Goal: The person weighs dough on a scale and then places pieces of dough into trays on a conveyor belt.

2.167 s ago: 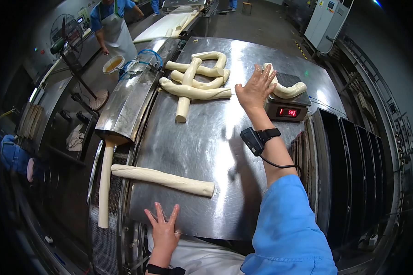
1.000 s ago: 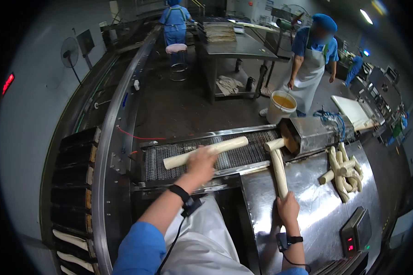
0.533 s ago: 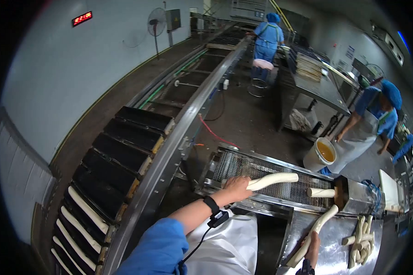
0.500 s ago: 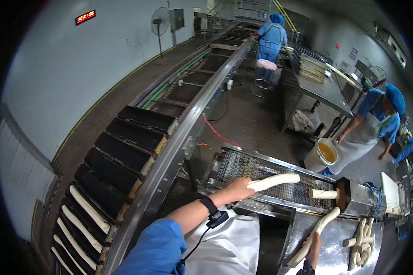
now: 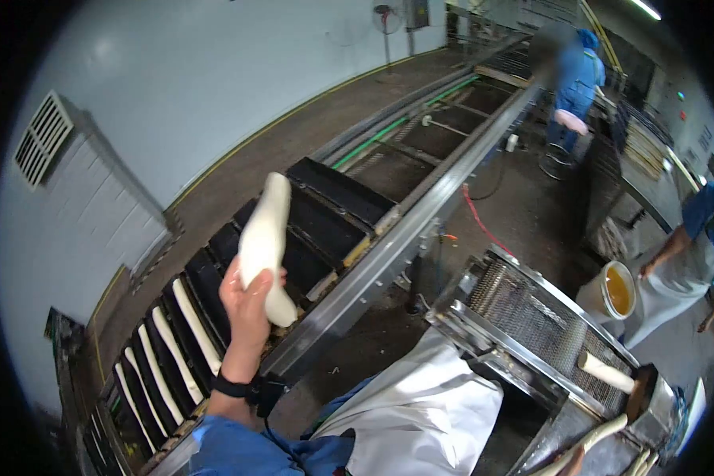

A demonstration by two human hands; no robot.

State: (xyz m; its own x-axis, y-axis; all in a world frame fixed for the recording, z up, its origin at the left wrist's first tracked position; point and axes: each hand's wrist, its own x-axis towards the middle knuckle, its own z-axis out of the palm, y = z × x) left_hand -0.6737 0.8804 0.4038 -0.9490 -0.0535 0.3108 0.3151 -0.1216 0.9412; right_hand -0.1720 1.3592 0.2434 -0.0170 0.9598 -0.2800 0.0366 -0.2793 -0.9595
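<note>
My left hand (image 5: pixel 247 305) is closed around a thick pale dough roll (image 5: pixel 263 238) and holds it up over the row of long black pans (image 5: pixel 345 193). Several pans nearer me hold thin dough strips, one being this dough strip (image 5: pixel 192 317). At the lower right edge my right hand (image 5: pixel 576 462) shows only in part, its fingers around a long dough roll (image 5: pixel 599 435) above the metal table (image 5: pixel 543 444). Another dough roll (image 5: pixel 604 371) lies on the mesh conveyor (image 5: pixel 523 309), at the mouth of a metal box (image 5: pixel 650 404).
A steel rail (image 5: pixel 357 301) runs along the pans. A white bucket (image 5: pixel 608 293) of orange-yellow liquid stands beside a person in a white apron (image 5: pixel 670 297). Another person in blue (image 5: pixel 577 95) stands farther back. More dough pieces (image 5: pixel 641 464) lie at the lower right.
My left hand has carried its dough roll from the mesh conveyor leftward to above the black pans. The view has turned left. My right hand stays around its dough roll near the table.
</note>
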